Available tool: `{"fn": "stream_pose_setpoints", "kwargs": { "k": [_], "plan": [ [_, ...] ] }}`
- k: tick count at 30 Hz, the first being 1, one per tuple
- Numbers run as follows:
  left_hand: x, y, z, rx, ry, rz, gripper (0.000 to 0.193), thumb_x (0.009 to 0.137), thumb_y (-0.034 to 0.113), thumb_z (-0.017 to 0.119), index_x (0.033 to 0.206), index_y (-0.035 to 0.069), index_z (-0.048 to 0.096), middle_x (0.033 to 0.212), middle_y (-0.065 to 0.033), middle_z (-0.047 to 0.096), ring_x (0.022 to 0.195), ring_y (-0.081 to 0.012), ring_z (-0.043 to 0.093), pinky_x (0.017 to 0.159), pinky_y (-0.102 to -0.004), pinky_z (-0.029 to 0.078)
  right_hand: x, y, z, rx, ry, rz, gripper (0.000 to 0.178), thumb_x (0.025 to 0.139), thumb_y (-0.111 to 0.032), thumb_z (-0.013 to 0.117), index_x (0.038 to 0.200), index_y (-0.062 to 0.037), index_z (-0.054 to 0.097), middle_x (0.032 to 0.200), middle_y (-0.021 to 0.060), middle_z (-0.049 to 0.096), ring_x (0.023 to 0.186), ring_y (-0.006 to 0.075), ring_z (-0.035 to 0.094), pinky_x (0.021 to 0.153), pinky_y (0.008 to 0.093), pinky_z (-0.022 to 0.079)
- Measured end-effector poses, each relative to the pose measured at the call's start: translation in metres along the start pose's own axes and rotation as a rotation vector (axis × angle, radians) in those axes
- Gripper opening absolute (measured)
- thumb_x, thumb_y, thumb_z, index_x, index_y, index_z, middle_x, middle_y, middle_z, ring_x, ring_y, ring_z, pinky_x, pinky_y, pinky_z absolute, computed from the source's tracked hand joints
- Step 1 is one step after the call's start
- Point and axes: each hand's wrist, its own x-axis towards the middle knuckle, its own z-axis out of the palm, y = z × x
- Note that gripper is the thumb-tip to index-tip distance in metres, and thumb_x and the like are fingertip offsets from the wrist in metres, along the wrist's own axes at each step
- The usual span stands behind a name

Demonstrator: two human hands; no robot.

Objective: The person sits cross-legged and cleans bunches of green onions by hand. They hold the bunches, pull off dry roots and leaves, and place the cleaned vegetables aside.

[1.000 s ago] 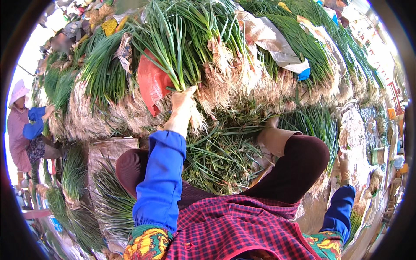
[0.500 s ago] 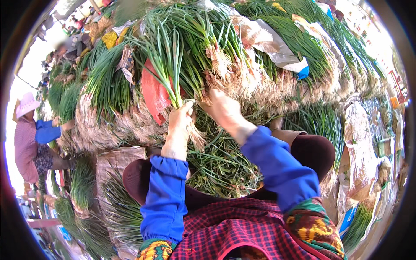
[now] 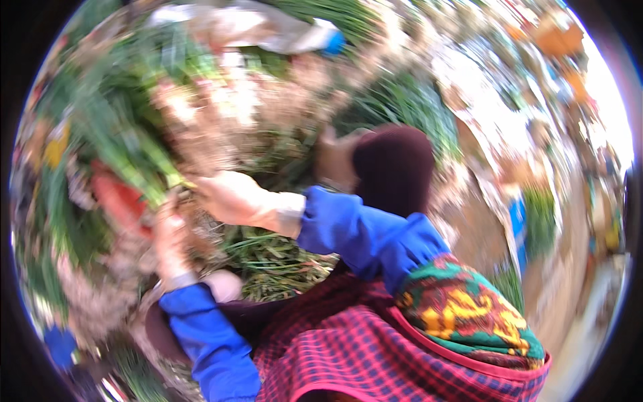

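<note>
My left hand [image 3: 172, 234] is closed round the lower end of a bunch of green onions [image 3: 137, 154], whose long leaves fan up and to the left. Beside it, my right hand [image 3: 231, 197] has its fingers drawn together at the base of the bunch, by a yellowish stalk. Motion blur hides what those fingers pinch. More green onions with pale, stringy roots [image 3: 214, 114] lie heaped just beyond my hands. A red plastic sheet [image 3: 117, 194] shows behind the bunch.
Loose green trimmings [image 3: 278, 261] cover the ground between my knees [image 3: 394, 167]. A whitish plastic sheet [image 3: 268, 30] with a blue corner lies over the far pile. More green leaves [image 3: 408, 107] and a brown sheet [image 3: 479, 224] are to the right.
The view has swung to the right and blurred, so the piles and my hands appear farther left. My right hand has come in against the base of the bunch held by my left.
</note>
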Motion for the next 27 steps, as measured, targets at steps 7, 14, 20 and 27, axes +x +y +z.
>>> {"fn": "stream_pose_setpoints", "kwargs": {
  "k": [7,14,20,27],
  "plan": [
    [-0.012,0.017,-0.012,-0.4,0.181,-0.332,0.021,0.087,0.017,0.059,0.105,0.007,0.06,0.075,0.0005,0.062,0.044,-0.0021,0.043,0.036,-0.0163,0.03,-0.122,0.078,-0.222,0.93,0.549,0.274,0.012,0.081,-0.014,0.057,0.087,-0.0043,0.06,0.067,0.0071,0.06,0.057,0.0153,0.055,0.054,0.0285,0.047],
    [-0.026,0.044,0.014,-0.491,0.15,-0.237,0.027,0.086,0.016,0.06,0.109,0.003,0.057,0.09,-0.0028,0.063,0.073,-0.0062,0.057,0.059,-0.0177,0.047,-0.32,0.253,-0.337,-0.656,0.232,0.768,0.037,0.085,-0.022,0.057,0.115,-0.0026,0.051,0.107,0.0191,0.058,0.093,0.0306,0.059,0.078,0.0345,0.047],
    [-0.049,0.061,0.011,-0.569,0.066,-0.186,0.027,0.086,0.016,0.059,0.108,0.001,0.056,0.086,-0.0036,0.061,0.072,-0.0081,0.056,0.061,-0.019,0.047,-0.223,0.215,-0.318,0.283,0.927,0.605,0.03,0.09,-0.024,0.051,0.112,-0.0036,0.056,0.091,0.0096,0.066,0.077,0.0164,0.062,0.074,0.0306,0.048],
    [-0.054,0.063,0.022,-0.747,0.071,-0.29,0.018,0.086,0.016,0.059,0.098,0.003,0.057,0.074,-0.0019,0.059,0.063,-0.0112,0.057,0.057,-0.0241,0.049,-0.043,0.012,-0.132,0.775,0.067,0.255,0.021,0.092,-0.019,0.05,0.105,-0.0039,0.056,0.072,0.0026,0.063,0.049,0.0062,0.05,0.047,0.018,0.04]
  ]
}}
